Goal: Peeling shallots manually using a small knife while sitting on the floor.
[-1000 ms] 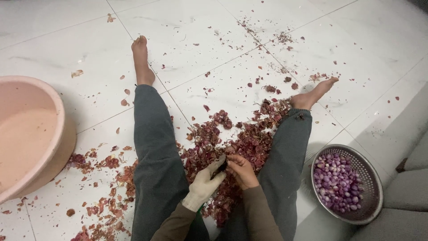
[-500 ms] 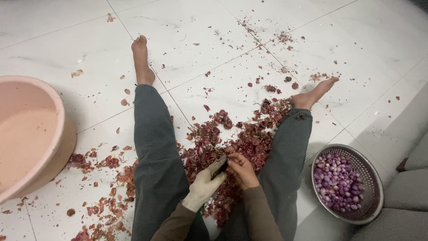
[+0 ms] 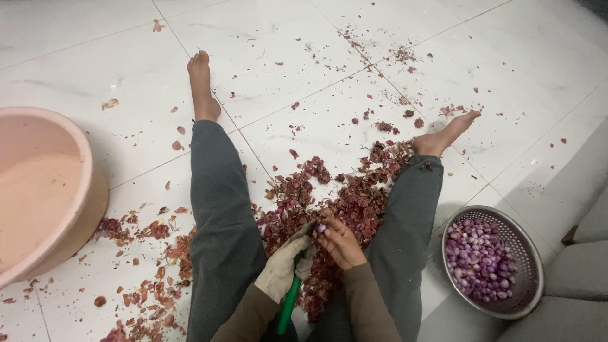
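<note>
I sit on a white tiled floor with my legs spread. My left hand [image 3: 285, 266], in a pale work glove, grips a knife with a green handle [image 3: 288, 307], its blade pointing up toward the other hand. My right hand [image 3: 342, 242], bare, pinches a small purple shallot [image 3: 321, 228] at its fingertips, right against the blade. Both hands meet over a heap of reddish-purple shallot skins [image 3: 329, 202] lying between my legs.
A round metal colander [image 3: 529, 272] with several peeled purple shallots stands by my right leg. A large pink plastic basin [image 3: 88, 190] sits at the left. Loose skins litter the tiles around my left leg. A grey cushion edge [image 3: 579, 272] shows at the right.
Hardly anything differs. My hands stay together over the heap with only slight finger movement around the shallot.
</note>
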